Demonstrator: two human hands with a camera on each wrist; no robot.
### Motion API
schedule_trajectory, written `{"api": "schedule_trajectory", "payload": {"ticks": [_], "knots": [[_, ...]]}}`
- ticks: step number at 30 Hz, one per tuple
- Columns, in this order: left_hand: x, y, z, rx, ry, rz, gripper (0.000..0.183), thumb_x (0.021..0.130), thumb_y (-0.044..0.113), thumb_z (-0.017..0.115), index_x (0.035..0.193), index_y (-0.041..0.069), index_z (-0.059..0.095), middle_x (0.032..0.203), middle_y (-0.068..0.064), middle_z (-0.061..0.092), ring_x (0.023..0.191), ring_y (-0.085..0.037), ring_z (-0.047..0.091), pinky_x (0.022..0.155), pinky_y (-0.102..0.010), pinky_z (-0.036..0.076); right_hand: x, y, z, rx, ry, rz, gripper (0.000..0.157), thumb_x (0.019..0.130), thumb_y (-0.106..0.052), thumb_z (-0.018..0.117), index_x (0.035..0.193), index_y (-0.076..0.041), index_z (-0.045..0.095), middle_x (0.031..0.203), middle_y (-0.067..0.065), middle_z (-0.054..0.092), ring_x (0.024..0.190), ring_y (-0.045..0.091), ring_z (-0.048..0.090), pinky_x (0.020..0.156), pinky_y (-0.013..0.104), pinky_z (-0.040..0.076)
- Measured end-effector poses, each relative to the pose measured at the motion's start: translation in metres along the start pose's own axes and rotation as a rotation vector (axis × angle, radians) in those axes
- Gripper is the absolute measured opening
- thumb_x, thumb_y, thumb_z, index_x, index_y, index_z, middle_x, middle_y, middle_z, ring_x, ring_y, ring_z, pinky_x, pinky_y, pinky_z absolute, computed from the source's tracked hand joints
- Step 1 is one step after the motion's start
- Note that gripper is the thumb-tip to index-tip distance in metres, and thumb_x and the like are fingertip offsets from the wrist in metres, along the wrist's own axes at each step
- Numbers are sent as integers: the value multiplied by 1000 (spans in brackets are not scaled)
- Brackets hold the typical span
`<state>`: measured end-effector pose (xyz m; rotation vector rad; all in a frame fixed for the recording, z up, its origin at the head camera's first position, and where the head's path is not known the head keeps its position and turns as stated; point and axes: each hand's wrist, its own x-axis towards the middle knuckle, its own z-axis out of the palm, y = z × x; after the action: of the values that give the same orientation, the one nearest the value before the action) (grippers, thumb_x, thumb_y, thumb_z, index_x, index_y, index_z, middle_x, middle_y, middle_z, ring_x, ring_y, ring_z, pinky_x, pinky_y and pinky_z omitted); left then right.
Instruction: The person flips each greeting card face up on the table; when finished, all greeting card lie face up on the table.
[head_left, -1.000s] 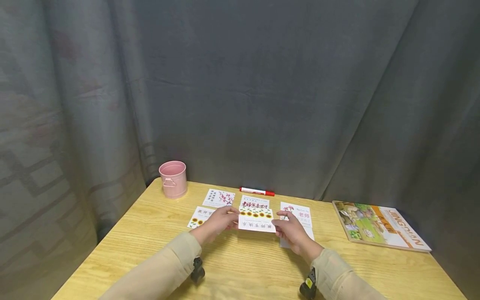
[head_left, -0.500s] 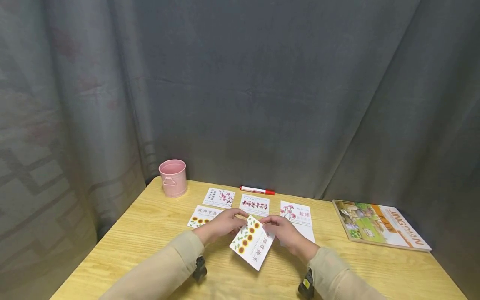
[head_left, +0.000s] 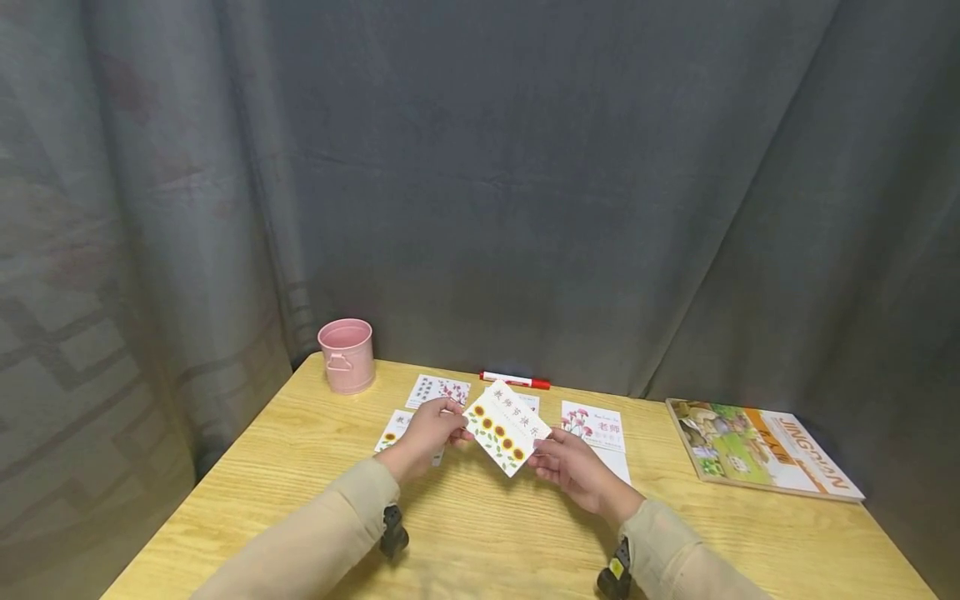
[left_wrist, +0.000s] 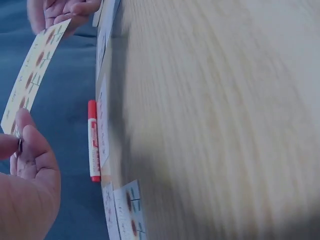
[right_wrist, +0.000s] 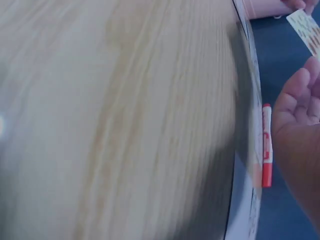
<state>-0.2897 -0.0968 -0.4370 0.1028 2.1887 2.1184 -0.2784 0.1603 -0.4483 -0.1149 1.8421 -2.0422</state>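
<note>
A white greeting card (head_left: 504,427) with a row of sunflowers and black Chinese characters is up off the table, tilted, its writing upright to me. My left hand (head_left: 429,433) pinches its left corner between thumb and fingers. At the opposite corner, my right hand (head_left: 576,473) pinches it too. The left wrist view shows the left thumb and fingers (left_wrist: 25,120) closing on the card's end. In the right wrist view the right hand (right_wrist: 300,107) is cut off by the frame edge. A second sunflower card (head_left: 392,432) lies partly hidden behind the left hand.
On the wooden table (head_left: 480,542) lie a blossom card (head_left: 442,392), a carnation card (head_left: 596,427) and a card (head_left: 529,403) mostly covered by the held one. A red-and-white marker (head_left: 514,380) lies behind them. A pink bucket (head_left: 348,362) stands back left, a book (head_left: 761,450) lies right.
The sunflower card, upside down to me a second ago, has been turned round through a slanted position. The hands have shifted their grip to its left and right corners.
</note>
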Motion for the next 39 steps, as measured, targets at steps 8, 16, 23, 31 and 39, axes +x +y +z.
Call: {"api": "schedule_trajectory", "payload": {"ticks": [8,16,23,31,39], "knots": [[-6,-2,-3,251,-68,22,4,95,1,61,93,1,58,88,-10,66,81,-22,68,75,-34,55,5,-4,1,-129,159,-57,7,103,-6,57,102,-3,51,84,4,62,77,11,62,68,22,55],[-10,-4,5,649,-211,187,26,96,12,63,116,-4,63,115,-14,62,99,-26,61,86,-45,54,8,3,1,-291,190,-5,14,102,-3,57,112,8,57,81,8,61,70,13,58,63,23,51],[-21,-3,25,1034,-427,279,43,96,25,63,133,3,64,133,-11,60,124,-28,56,104,-41,49,11,7,6,-380,255,12,16,99,0,59,112,9,61,80,10,62,67,14,57,61,24,50],[-27,0,41,1232,-492,286,46,93,27,65,136,11,67,131,-6,59,129,-28,51,111,-36,42,10,7,10,-406,274,10,27,97,1,59,121,12,57,79,11,64,65,15,56,61,26,50],[-25,3,45,1278,-486,249,44,93,30,66,134,13,69,121,-2,59,110,-19,54,97,-32,50,10,5,10,-416,296,27,40,95,-1,59,132,12,52,89,16,67,74,19,65,66,30,55]]}}
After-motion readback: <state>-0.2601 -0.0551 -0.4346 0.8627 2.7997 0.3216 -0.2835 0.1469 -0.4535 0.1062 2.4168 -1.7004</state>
